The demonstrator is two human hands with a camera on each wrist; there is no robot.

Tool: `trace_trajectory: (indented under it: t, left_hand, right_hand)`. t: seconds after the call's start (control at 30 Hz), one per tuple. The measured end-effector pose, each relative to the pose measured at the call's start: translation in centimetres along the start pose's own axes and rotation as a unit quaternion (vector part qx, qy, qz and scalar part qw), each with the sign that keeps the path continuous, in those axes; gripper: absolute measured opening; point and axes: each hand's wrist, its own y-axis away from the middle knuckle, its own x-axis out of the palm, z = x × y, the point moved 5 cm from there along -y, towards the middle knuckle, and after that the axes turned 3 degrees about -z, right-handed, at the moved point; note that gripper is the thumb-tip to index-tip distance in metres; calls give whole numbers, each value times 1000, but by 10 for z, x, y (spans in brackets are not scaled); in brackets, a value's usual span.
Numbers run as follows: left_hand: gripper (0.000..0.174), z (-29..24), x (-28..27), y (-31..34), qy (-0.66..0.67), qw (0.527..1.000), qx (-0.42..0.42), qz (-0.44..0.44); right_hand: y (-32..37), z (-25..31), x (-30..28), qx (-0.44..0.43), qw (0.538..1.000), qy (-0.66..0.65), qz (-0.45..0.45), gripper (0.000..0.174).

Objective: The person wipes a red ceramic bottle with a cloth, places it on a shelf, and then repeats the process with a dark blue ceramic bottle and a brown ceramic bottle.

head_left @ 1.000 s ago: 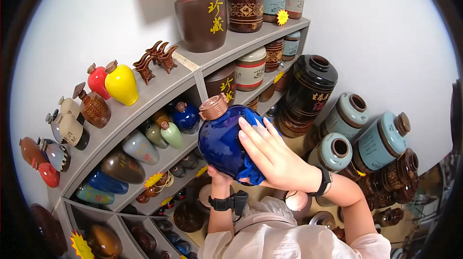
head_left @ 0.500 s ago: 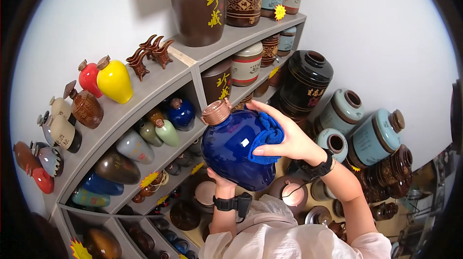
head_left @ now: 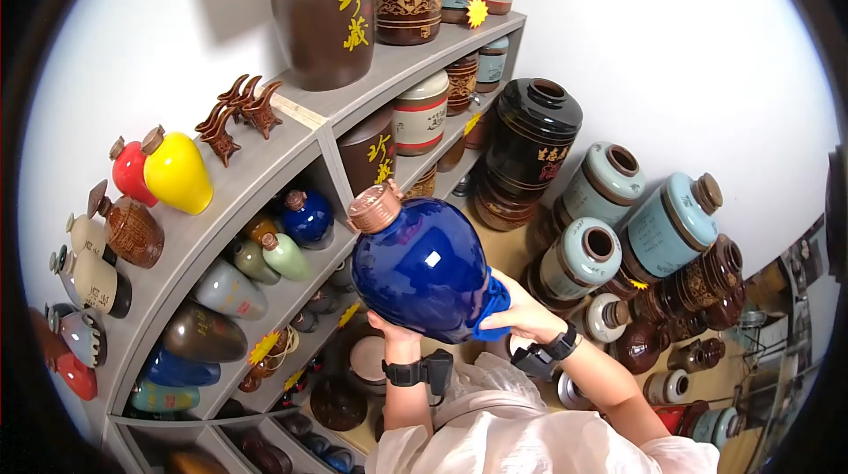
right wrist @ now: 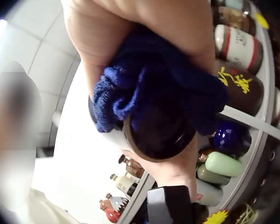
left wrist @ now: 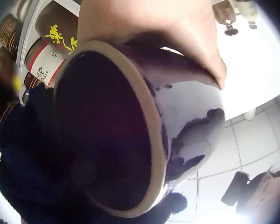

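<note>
A glossy blue jar (head_left: 415,262) with a copper-coloured lid is held tilted in front of the body, lid toward the upper left. My left hand (head_left: 395,333) grips its lower left side; in the left wrist view that hand (left wrist: 154,28) curves round the jar beside its dark round base (left wrist: 105,130). My right hand (head_left: 526,310) holds a blue cloth (head_left: 496,302) against the jar's lower right, near the base. In the right wrist view the bunched cloth (right wrist: 126,88) lies between the right hand (right wrist: 144,18) and the jar's base (right wrist: 161,135).
Curved grey shelves (head_left: 291,151) with several jars and bottles stand left and ahead. A large black jar (head_left: 534,143) and several pale blue jars (head_left: 579,257) stand at the right. More jars, a brown one (head_left: 640,341) among them, are on the floor.
My right hand and the cloth have moved from the jar's upper right side down to near its base. The jar has turned slightly in the left hand. The head view has shifted.
</note>
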Motion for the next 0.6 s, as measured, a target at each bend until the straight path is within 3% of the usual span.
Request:
trace_trajectory:
  t: [0.03, 0.17, 0.27, 0.33, 0.5, 0.6]
  left_hand:
    - [103, 1, 3, 0, -7, 1000, -6, -7]
    - [109, 26, -19, -1, -61, 993, -64, 75]
    - [113, 59, -59, 5, -110, 972, -122, 167]
    - [116, 66, -59, 7, -91, 968, -157, 175]
    - [118, 89, -63, 12, 4, 976, -207, 62]
    - [115, 82, -38, 12, -39, 967, -222, 116]
  right_hand:
    - [3, -9, -4, 33, 995, -96, -7, 80]
    - [16, -22, -3, -26, 966, -258, -20, 77]
    - [22, -43, -21, -24, 957, -281, -63, 73]
    - [24, -39, -21, -52, 954, -290, -64, 71]
    - [39, -38, -33, -79, 967, -225, -94, 86]
    - [50, -50, -46, -83, 963, -211, -147, 95]
